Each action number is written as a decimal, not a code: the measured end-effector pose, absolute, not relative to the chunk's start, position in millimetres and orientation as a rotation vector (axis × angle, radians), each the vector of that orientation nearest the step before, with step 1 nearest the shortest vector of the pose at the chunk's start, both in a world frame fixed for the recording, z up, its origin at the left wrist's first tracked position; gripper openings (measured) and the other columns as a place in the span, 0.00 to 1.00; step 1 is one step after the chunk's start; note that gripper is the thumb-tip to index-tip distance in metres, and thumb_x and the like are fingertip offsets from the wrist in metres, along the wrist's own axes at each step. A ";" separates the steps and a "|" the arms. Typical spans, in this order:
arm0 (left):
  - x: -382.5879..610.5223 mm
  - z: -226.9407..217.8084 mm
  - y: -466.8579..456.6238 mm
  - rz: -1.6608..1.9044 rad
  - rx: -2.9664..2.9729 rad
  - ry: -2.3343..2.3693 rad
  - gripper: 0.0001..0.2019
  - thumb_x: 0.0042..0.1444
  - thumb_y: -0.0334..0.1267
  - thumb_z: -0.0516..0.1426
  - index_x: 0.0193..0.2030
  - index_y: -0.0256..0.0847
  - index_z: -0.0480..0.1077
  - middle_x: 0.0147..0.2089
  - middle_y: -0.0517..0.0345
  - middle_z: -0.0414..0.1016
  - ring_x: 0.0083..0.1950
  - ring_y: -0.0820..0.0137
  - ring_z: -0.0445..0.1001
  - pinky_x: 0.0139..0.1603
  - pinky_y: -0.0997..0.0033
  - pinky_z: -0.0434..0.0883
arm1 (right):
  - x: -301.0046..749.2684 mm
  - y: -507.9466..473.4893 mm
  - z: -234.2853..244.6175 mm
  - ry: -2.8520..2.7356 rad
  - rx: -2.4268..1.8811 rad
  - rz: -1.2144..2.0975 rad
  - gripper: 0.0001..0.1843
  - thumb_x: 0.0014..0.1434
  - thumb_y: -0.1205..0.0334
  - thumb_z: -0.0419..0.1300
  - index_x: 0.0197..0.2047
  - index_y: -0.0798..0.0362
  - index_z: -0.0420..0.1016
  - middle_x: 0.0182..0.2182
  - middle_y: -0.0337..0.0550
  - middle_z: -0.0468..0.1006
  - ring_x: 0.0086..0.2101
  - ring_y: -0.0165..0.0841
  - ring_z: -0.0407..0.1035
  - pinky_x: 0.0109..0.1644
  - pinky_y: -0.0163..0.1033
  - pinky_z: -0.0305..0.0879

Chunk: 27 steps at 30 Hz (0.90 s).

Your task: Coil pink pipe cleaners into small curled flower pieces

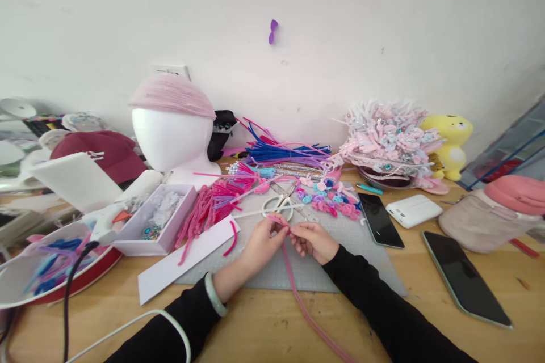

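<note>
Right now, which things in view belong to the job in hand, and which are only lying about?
Probably for the job:
- Fuzzy pink strand, held by left hand and right hand
- Pale-handled metal scissors
- Flat grey mat

Probably just lying about:
- Yellow animal figure
- Larger black-screened phone
- White rounded device

White-handled metal scissors lie on the grey cutting mat, left of pink-and-blue fuzzy flowers, behind the long pink fuzzy strand; blue fuzzy stems lie right of the white mannequin head.

Craft workspace: scissors, cutting mat, pipe-cleaner bundles.
</note>
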<state>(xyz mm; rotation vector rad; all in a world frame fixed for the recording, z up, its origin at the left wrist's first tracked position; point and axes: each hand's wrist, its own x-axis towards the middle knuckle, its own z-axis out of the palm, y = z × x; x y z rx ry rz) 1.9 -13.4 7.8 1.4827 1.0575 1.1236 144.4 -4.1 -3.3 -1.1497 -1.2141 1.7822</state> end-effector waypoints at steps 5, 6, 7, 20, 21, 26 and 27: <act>2.5 9.8 -12.3 1.076 1.384 1.038 0.04 0.44 0.34 0.55 0.27 0.38 0.63 0.27 0.61 0.66 0.30 0.72 0.66 0.33 0.72 0.63 | 149.2 -2.5 2.9 -1.423 -1.143 1.527 0.11 0.41 0.56 0.61 0.19 0.57 0.68 0.13 0.35 0.65 0.15 0.24 0.59 0.18 0.31 0.56; 2.8 10.9 -11.9 1.063 1.323 1.016 0.05 0.43 0.34 0.56 0.27 0.38 0.62 0.26 0.61 0.66 0.29 0.72 0.66 0.33 0.72 0.62 | 150.8 -2.5 4.8 -1.517 -1.152 1.429 0.10 0.42 0.57 0.60 0.20 0.56 0.69 0.12 0.35 0.65 0.15 0.24 0.59 0.19 0.31 0.57; 3.2 12.0 -11.6 1.050 1.270 0.994 0.05 0.43 0.34 0.56 0.26 0.37 0.62 0.24 0.62 0.66 0.28 0.73 0.66 0.32 0.73 0.62 | 152.2 -2.5 6.7 -1.608 -1.152 1.329 0.09 0.44 0.58 0.59 0.20 0.56 0.70 0.13 0.35 0.65 0.16 0.25 0.59 0.20 0.32 0.57; 2.0 5.4 -9.1 1.106 1.047 0.857 0.08 0.41 0.36 0.59 0.28 0.37 0.63 0.25 0.62 0.69 0.28 0.74 0.67 0.33 0.73 0.62 | 151.0 1.9 -5.5 -1.317 -1.054 1.579 0.17 0.41 0.48 0.59 0.23 0.56 0.69 0.18 0.38 0.70 0.19 0.26 0.64 0.23 0.34 0.62; 1.8 5.1 -8.8 1.117 1.058 0.864 0.09 0.41 0.36 0.59 0.28 0.37 0.63 0.26 0.62 0.69 0.29 0.74 0.67 0.34 0.73 0.62 | 150.2 2.0 -5.8 -1.292 -1.054 1.592 0.17 0.40 0.50 0.61 0.23 0.56 0.68 0.18 0.37 0.70 0.19 0.26 0.64 0.23 0.34 0.62; 0.7 4.6 -8.2 1.123 1.098 0.830 0.10 0.43 0.36 0.58 0.33 0.36 0.64 0.31 0.59 0.68 0.31 0.73 0.67 0.34 0.72 0.64 | 148.0 0.8 -5.1 -1.287 -1.049 1.578 0.15 0.38 0.54 0.63 0.22 0.57 0.66 0.16 0.35 0.69 0.18 0.25 0.64 0.22 0.32 0.62; 0.3 4.6 -8.0 1.124 1.103 0.829 0.10 0.44 0.37 0.57 0.33 0.36 0.64 0.31 0.58 0.68 0.30 0.73 0.67 0.33 0.72 0.64 | 148.0 0.7 -5.4 -1.276 -1.053 1.570 0.15 0.38 0.54 0.63 0.22 0.56 0.66 0.16 0.35 0.69 0.18 0.25 0.64 0.21 0.32 0.62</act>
